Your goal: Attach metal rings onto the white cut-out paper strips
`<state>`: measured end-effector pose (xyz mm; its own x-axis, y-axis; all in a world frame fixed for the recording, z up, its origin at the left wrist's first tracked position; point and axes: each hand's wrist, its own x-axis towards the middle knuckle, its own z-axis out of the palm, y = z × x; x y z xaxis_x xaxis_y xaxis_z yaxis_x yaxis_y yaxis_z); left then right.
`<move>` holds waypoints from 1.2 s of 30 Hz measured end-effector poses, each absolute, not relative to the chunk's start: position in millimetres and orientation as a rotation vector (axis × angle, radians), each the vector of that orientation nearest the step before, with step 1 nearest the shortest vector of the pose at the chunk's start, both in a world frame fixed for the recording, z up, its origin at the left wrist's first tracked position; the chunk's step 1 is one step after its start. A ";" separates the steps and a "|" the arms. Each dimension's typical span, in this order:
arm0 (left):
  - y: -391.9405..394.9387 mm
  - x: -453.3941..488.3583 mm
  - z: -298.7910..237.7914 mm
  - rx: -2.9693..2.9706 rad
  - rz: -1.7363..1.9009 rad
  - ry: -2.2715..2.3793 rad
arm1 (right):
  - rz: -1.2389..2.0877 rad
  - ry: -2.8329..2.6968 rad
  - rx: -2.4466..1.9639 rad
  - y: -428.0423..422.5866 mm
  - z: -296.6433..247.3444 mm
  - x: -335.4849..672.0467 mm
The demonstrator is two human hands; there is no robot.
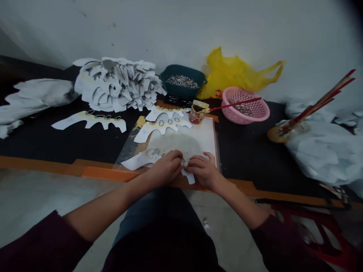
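Holding white cutout [188,176], between left hand [166,170], right hand [203,172]

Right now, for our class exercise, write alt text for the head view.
A person's left hand and right hand press a white cut-out sheet with metal rings on a board. Behind lie a heap of cut-outs, a teal tub of rings, and a pink basket.

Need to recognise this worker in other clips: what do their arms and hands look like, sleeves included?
The left hand and right hand are bare, without gloves. The left sleeve and right sleeve are dark maroon and end well above the wrists, leaving the forearms uncovered.
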<state>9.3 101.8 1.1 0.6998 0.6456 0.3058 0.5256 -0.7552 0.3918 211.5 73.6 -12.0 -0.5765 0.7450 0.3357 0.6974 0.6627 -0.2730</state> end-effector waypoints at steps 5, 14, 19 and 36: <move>99.2 14.9 -4.9 2.576 0.644 1.054 | 0.155 -2.484 -1.178 65.9 -14.5 212.8; 95.4 12.7 -7.0 2.643 0.636 1.044 | 0.438 -2.143 -1.453 53.7 -1.8 213.2; 92.5 13.2 -12.9 2.663 0.729 1.045 | 0.344 -1.819 -1.845 59.0 4.1 184.0; -5.8 -6.5 22.3 0.937 1.127 1.108 | 1.173 -0.947 -1.315 55.1 33.1 119.7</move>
